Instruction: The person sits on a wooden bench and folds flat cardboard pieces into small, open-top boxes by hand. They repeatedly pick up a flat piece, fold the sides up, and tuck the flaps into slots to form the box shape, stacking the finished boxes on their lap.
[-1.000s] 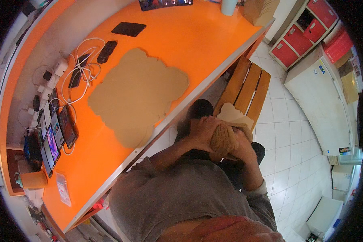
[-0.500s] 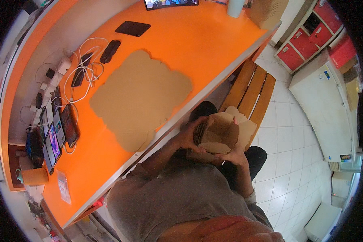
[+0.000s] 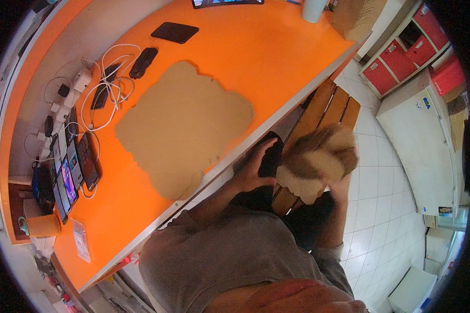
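Observation:
My right hand [image 3: 340, 189] grips a folded brown cardboard piece [image 3: 326, 159] over the wooden bench. Motion smears the piece, and most of the fingers on it are hidden. Nothing is in my left hand [image 3: 255, 169], which is apart from the cardboard with thumb and fingers spread. A paler cardboard piece with a scalloped edge [image 3: 297, 187] shows just below the folded one, over the bench; whether the two touch I cannot tell. On the orange table [image 3: 245, 47] lies a large flat cardboard sheet [image 3: 183, 125] with wavy edges, one corner reaching the table's near edge.
Several phones [image 3: 70, 167] and tangled white cables [image 3: 112, 94] lie along the table's left side. A dark tablet [image 3: 175, 32] and a light blue cup [image 3: 313, 9] are farther back. The slatted bench [image 3: 318, 112] stands beside the table; a white fridge [image 3: 418, 146] is at right.
My left hand has let go of the folded cardboard and opened. My right hand has carried the folded cardboard to the right over the bench, turning it.

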Demonstrator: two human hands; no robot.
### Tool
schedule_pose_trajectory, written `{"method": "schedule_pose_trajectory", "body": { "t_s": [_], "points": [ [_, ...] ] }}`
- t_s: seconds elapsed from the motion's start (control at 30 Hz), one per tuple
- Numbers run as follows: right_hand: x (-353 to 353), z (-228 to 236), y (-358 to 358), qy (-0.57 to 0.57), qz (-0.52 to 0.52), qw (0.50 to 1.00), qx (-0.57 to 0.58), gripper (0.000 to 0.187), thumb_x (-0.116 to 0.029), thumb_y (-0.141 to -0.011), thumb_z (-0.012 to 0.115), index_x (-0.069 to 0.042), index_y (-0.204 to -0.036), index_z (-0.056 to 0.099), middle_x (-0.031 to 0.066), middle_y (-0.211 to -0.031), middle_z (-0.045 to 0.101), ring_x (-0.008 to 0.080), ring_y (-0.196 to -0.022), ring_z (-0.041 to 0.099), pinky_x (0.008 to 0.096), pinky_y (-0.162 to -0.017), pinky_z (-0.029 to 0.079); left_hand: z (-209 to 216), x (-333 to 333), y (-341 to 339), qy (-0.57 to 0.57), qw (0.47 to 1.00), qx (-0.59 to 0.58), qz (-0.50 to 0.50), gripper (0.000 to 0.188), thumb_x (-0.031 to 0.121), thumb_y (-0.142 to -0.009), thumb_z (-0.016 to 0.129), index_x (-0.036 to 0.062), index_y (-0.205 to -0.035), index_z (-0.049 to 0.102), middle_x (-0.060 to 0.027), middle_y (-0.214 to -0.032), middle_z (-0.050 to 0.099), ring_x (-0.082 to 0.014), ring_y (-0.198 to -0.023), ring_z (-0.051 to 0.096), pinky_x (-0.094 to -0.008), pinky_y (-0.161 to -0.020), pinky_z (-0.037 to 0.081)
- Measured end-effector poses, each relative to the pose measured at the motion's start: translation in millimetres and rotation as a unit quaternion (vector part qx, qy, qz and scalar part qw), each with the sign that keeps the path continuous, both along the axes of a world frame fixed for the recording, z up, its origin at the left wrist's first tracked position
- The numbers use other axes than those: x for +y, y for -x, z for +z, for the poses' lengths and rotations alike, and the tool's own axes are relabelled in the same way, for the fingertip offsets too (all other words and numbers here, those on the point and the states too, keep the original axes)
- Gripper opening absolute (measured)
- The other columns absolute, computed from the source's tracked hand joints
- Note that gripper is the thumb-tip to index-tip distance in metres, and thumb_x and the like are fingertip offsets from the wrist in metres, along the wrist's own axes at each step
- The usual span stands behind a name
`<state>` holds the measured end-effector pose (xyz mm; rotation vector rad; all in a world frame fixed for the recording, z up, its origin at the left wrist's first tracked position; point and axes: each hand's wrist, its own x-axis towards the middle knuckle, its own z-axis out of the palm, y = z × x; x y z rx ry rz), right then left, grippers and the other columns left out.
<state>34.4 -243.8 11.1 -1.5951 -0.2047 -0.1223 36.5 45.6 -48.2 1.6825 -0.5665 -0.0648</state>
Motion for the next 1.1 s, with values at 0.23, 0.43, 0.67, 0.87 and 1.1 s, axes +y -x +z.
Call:
{"method": "schedule_pose_trajectory", "body": {
  "t_s": [0.23,0.43,0.67,0.87,1.1],
  "points": [
    [-138.5,-133.1,-108.9,0.199,-0.301,0.923,-0.136,0.116,-0.004,-0.065,0.084,-0.006,-0.150,0.006,0.0186,-0.147,0.027,0.0333,-0.135,0.032,0.0435,-0.112,0.031,-11.4,-18.1,5.3,0.039,0.988,0.142,-0.056,0.076,0.026,-0.085,0.073,0.0114,-0.145,0.030,-0.0104,-0.144,0.040,-0.0246,-0.129,0.044,-0.0450,-0.105,0.039],
    [-142.1,-149.8,-124.0,0.159,-0.281,0.936,-0.140,0.118,-0.010,-0.065,0.086,-0.004,-0.150,0.004,0.0223,-0.148,0.025,0.0353,-0.136,0.031,0.0481,-0.113,0.029,-18.6,-19.2,13.7,0.007,0.986,0.153,-0.070,0.063,0.014,-0.088,0.069,0.0094,-0.141,0.035,-0.0108,-0.139,0.044,-0.0232,-0.121,0.050,-0.0418,-0.103,0.042],
    [-97.9,-178.8,-40.8,0.445,-0.332,0.825,-0.109,0.114,-0.044,-0.064,0.086,-0.002,-0.149,0.022,0.0260,-0.153,0.021,0.0446,-0.142,0.016,0.0559,-0.115,0.016,-19.8,-20.0,7.3,-0.016,0.986,0.142,-0.088,0.060,0.015,-0.089,0.069,0.0091,-0.140,0.037,-0.0095,-0.137,0.045,-0.0231,-0.118,0.052,-0.0408,-0.101,0.043],
    [-27.1,-208.4,54.9,0.605,0.108,0.778,0.126,0.083,-0.031,-0.072,0.080,-0.008,-0.142,0.040,0.0194,-0.153,0.027,0.0433,-0.143,0.019,0.0558,-0.112,0.026,-23.4,-21.5,9.2,-0.045,0.987,0.123,-0.091,0.059,0.023,-0.089,0.070,0.0100,-0.138,0.041,-0.0092,-0.133,0.049,-0.0216,-0.114,0.054,-0.0408,-0.098,0.045],
    [-46.8,-253.4,68.1,0.534,0.048,0.844,0.028,0.032,-0.016,-0.086,0.063,-0.008,-0.117,0.065,0.0150,-0.119,0.064,0.0330,-0.112,0.060,0.0396,-0.092,0.051,-16.6,-25.8,11.8,-0.076,0.987,0.091,-0.106,0.055,0.027,-0.089,0.070,0.0096,-0.135,0.045,-0.0098,-0.123,0.055,-0.0221,-0.109,0.057,-0.0390,-0.095,0.046]
  ]
}}
